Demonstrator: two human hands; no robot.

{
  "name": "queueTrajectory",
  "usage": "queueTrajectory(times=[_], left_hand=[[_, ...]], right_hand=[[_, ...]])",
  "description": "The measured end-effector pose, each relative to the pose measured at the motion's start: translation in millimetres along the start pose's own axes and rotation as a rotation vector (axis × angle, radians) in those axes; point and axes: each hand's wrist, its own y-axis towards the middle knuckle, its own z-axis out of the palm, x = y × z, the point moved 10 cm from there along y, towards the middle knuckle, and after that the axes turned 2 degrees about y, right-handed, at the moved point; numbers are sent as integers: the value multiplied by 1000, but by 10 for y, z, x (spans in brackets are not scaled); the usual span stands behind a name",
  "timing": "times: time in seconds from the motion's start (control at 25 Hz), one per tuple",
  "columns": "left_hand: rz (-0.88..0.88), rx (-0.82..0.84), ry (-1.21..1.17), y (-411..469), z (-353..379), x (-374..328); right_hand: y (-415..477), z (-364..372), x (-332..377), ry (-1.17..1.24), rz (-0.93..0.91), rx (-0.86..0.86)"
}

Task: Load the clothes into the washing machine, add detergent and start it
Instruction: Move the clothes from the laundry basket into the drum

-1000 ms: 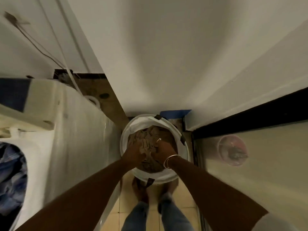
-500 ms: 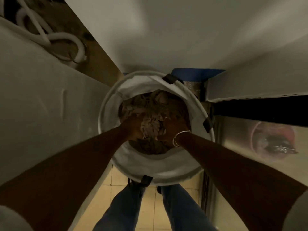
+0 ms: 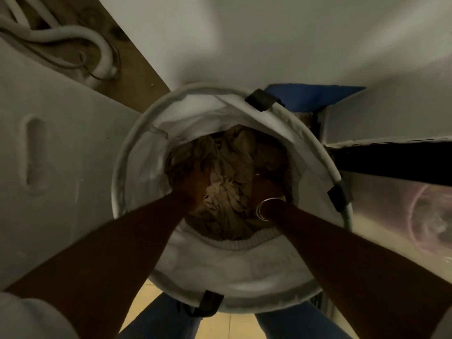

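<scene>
**Armful in the making**

Head view: a person is bending over a round white fabric laundry hamper with black strap handles [image 3: 239,267]. It is standing upright on the floor with its mouth opening straight up at the camera, so its long axis is running along the line of sight.

Crumpled beige and tan clothes [image 3: 230,192] are lying at the bottom of the hamper, well below its rim. As a heap they are showing no clear long axis, though a paler bunched ridge is running from the hamper's near side toward its far side.

The left hand [image 3: 193,185] is sinking into the heap on the hamper's left side. The right hand [image 3: 265,188], with thin silver bangles [image 3: 258,209] at the wrist, is doing likewise on the hamper's right side, and the ridge is bunching between them. Reaching in from opposite flanks looks to me like a way of scooping the load out in one lift. The fingers are hiding in dim folds, so I cannot tell whether either hand is gripping cloth or only pressing against it.

Just beside the hamper's left rim, a white moulded panel with an oval recess [image 3: 49,167] is standing. It is probably the washing machine's side, with its opening out of view. Pale grey hoses [image 3: 73,37] are coiling beyond the hamper's far left.

Loading seems to be the step in hand, with detergent and start waiting.
</scene>
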Motion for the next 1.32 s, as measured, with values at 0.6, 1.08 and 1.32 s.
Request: queueTrajectory(times=[0.6, 1.08, 1.32], left_hand=[[246, -91, -335, -1920, -2549, 181], [222, -408, -481, -3585, -4370, 475], [198, -713, -586, -4948, -5275, 788]], right_hand=[[-2511, -1868, 736, 76, -96, -238], [-4651, -2895, 1019, 204, -156, -522], [-6053, -3270, 1218, 363, -225, -792]])
